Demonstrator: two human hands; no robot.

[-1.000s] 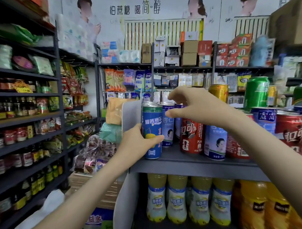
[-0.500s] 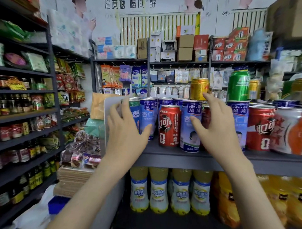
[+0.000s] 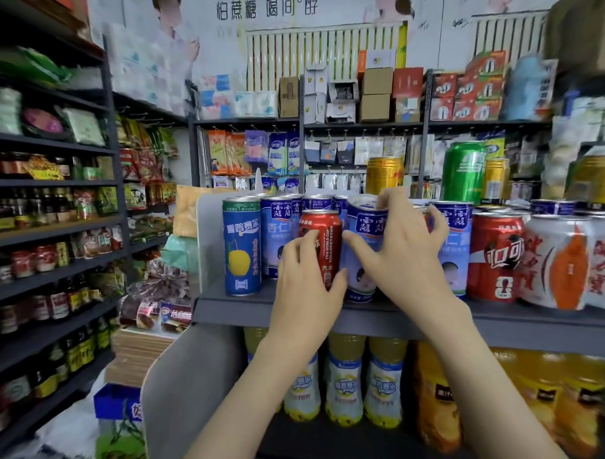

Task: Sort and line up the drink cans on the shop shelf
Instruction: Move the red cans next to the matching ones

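Grey shop shelf (image 3: 228,309), frame centre: our left hand (image 3: 306,284) wraps the slim red can (image 3: 323,228); our right hand (image 3: 408,260) clamps the pale-blue can (image 3: 366,224), fingers (image 3: 391,200) over its rim.

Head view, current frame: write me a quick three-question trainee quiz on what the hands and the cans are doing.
1. True or false: the right hand grips a green can.
2. Which can stands at the left end of the front row on the shelf? A) an orange-and-white can B) the tall blue can with a yellow fruit C) a gold can
3. Fill in: the left hand holds the ___ can.

Key
1. False: its fingers wrap the tilted blue-and-white can.
2. B.
3. Red: it holds the red cola can.
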